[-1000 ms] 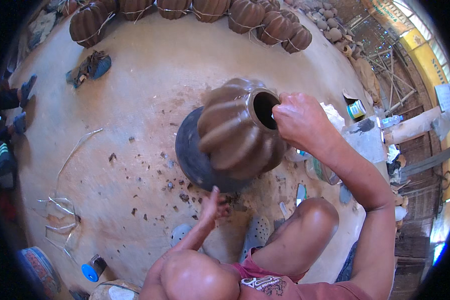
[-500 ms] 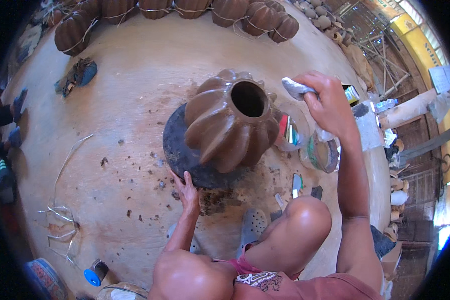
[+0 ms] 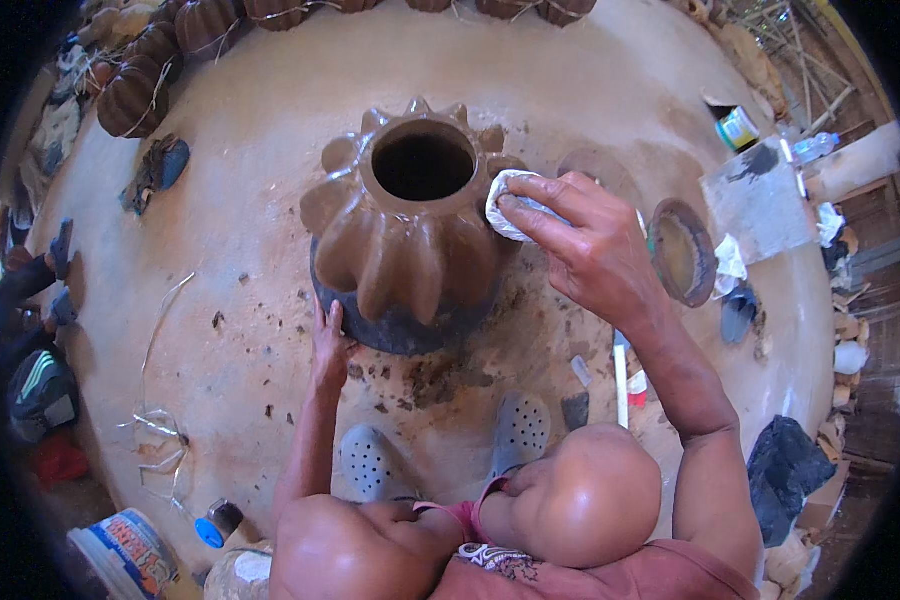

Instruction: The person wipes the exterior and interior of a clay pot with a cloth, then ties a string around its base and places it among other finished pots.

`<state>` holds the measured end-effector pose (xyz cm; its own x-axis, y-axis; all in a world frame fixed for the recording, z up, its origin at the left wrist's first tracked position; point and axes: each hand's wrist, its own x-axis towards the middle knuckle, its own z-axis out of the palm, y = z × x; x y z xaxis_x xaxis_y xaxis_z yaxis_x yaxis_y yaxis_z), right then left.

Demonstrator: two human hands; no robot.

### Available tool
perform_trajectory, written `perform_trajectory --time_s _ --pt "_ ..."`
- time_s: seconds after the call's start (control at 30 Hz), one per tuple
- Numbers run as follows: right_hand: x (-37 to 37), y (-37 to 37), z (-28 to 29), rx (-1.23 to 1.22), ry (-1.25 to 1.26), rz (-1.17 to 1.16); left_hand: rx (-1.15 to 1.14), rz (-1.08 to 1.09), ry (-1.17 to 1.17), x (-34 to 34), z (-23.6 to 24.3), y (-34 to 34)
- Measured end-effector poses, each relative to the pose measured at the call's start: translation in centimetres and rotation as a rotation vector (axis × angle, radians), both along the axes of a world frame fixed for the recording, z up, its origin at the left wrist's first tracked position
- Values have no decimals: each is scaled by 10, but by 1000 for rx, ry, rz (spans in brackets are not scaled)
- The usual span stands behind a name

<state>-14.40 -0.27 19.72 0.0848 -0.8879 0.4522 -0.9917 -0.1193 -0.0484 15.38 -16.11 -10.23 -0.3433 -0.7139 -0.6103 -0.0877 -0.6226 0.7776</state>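
Now: white cloth pinched beside a fluted clay pot

The right hand grips the cloth between thumb and fingers; the left hand, fingers parted, is at the rim of the dark round base under the pot. Whether cloth meets clay is unclear. Hard pressure could dent a rib; a jolt to the base could shift the pot, which stands upright, brown and glossy, deep lobes ringing its open mouth.
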Motion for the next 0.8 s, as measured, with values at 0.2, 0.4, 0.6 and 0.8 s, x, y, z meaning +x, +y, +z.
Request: perform_trajectory --time_s 0.2,0.4,0.6,0.8 --pt "3 40 -50 91 -71 12 46 -40 4 6 -10 -26" --pt "0 32 -24 -217 -134 -25 23 -103 -47 14 -19 -32" --pt "7 2 -32 -216 -41 36 37 -98 -91 14 -20 -27" --pt "11 26 -90 -324 -141 -40 15 -82 -21 17 -21 -27"
